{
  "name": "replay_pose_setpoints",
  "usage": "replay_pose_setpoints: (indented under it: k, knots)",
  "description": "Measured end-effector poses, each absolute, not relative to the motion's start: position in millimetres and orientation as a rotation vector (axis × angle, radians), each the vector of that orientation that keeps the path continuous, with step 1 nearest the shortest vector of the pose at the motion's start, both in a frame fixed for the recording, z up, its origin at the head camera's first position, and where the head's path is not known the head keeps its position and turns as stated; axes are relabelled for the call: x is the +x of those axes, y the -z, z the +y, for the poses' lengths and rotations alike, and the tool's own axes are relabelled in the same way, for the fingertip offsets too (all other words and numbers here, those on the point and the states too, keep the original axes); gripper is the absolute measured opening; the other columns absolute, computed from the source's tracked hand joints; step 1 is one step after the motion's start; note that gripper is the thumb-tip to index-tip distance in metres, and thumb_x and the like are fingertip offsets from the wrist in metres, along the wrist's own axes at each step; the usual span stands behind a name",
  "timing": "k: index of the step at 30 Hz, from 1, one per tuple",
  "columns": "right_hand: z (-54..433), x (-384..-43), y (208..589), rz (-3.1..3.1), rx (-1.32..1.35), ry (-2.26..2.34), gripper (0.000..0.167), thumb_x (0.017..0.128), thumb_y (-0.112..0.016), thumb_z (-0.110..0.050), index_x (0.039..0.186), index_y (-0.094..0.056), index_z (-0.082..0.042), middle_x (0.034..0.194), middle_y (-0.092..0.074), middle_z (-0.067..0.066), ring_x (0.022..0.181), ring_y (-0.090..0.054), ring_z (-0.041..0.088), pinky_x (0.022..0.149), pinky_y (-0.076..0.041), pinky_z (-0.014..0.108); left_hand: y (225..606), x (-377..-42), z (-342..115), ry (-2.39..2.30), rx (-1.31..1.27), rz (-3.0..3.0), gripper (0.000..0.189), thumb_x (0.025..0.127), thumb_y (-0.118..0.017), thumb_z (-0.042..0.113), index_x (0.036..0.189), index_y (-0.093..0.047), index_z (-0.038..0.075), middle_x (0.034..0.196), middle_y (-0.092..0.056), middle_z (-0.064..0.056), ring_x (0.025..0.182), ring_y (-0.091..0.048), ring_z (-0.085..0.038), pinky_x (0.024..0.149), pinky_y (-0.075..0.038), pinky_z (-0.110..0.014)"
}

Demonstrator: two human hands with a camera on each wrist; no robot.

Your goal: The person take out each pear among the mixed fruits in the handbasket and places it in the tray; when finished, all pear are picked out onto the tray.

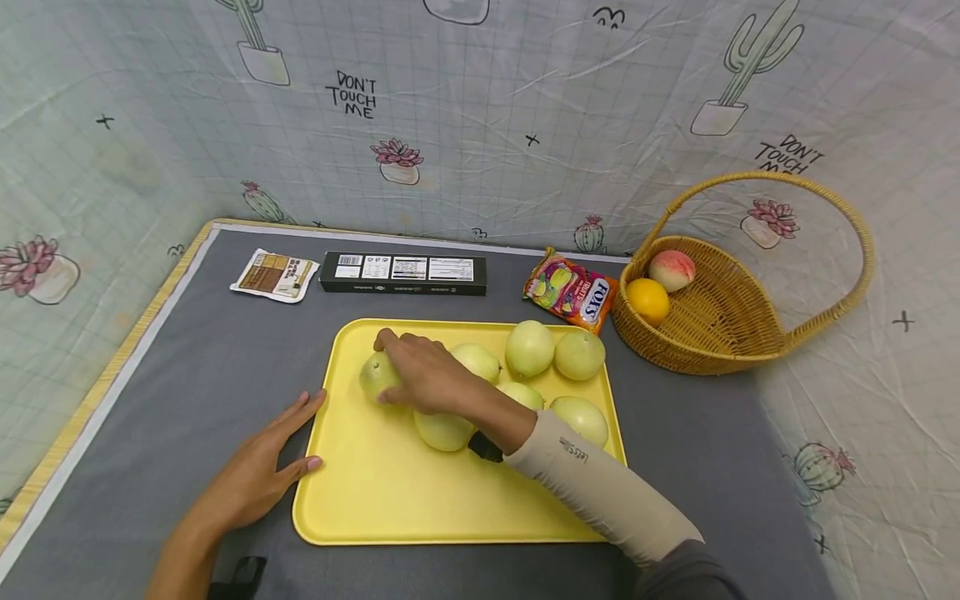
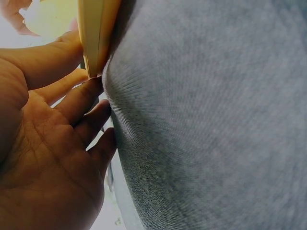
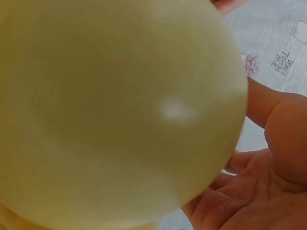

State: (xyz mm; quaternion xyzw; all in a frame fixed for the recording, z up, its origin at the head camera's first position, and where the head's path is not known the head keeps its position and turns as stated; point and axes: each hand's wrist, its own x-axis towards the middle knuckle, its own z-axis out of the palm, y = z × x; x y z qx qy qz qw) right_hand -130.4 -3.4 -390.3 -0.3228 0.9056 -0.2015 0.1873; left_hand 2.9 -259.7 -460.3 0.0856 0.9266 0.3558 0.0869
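My right hand (image 1: 431, 375) reaches across the yellow tray (image 1: 390, 504) and grips a pale green round fruit (image 1: 375, 377) near its upper left part. Several more pale green fruits (image 1: 530, 348) sit on the tray, some partly hidden by the right hand and forearm. In the right wrist view, one large pale green fruit (image 3: 120, 96) covers much of the picture, with the hand (image 3: 259, 187) behind it. My left hand (image 1: 258, 467) touches the tray's left rim with its fingertips and thumb, fingers extended. The left wrist view has this hand (image 2: 53, 134) against the tray edge (image 2: 96, 38).
A brown and white packet (image 1: 276, 276) and a long black box (image 1: 403, 273) lie behind the tray. Beside them is an orange and purple Fox's candy bag (image 1: 572, 289). To the right stands a wicker basket (image 1: 720, 308) holding a peach (image 1: 672, 269) and an orange fruit (image 1: 648, 301).
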Motion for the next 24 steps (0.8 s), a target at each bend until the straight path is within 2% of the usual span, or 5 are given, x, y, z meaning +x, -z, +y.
replay_pose_setpoints:
  k: [8, 12, 20, 24]
  knots:
    - [1, -135, 389, 2.541, -0.867, 0.542, 0.067, 0.100, -0.077, -0.037, 0.156, -0.048, -0.014, 0.149, -0.062, 0.006, 0.140, -0.058, 0.024, 0.118, -0.044, 0.044, 461, 3, -261, -1.040, 0.244, 2.769, 0.091, 0.094, -0.081, 0.026, 0.170, -0.030, 0.024, 0.173, -0.030, -0.025, 0.155, -0.033, -0.055, 0.112, -0.034, -0.075]
    - [8, -135, 387, 2.529, -0.846, 0.595, 0.072, 0.098, -0.078, -0.038, 0.159, -0.045, -0.017, 0.155, -0.059, 0.005, 0.146, -0.053, 0.026, 0.123, -0.040, 0.045, 461, 4, -261, -1.037, 0.247, 2.776, 0.091, 0.094, -0.081, 0.024, 0.170, -0.031, 0.023, 0.172, -0.031, -0.025, 0.155, -0.034, -0.055, 0.111, -0.035, -0.074]
    - [37, -124, 376, 2.586, -0.810, 0.710, 0.079, 0.097, -0.078, -0.045, 0.163, -0.041, -0.025, 0.166, -0.047, 0.001, 0.155, -0.043, 0.025, 0.125, -0.038, 0.048, 459, 4, -261, -1.021, 0.253, 2.793, 0.090, 0.094, -0.082, 0.022, 0.170, -0.032, 0.022, 0.171, -0.033, -0.026, 0.154, -0.035, -0.056, 0.111, -0.036, -0.074]
    - [63, -114, 370, 2.661, -0.798, 0.771, 0.081, 0.096, -0.079, -0.046, 0.164, -0.040, -0.025, 0.167, -0.046, 0.002, 0.157, -0.039, 0.028, 0.125, -0.037, 0.052, 456, 3, -258, -1.008, 0.240, 2.825, 0.084, 0.096, -0.080, 0.020, 0.168, -0.036, 0.018, 0.168, -0.040, -0.026, 0.151, -0.040, -0.054, 0.111, -0.038, -0.073]
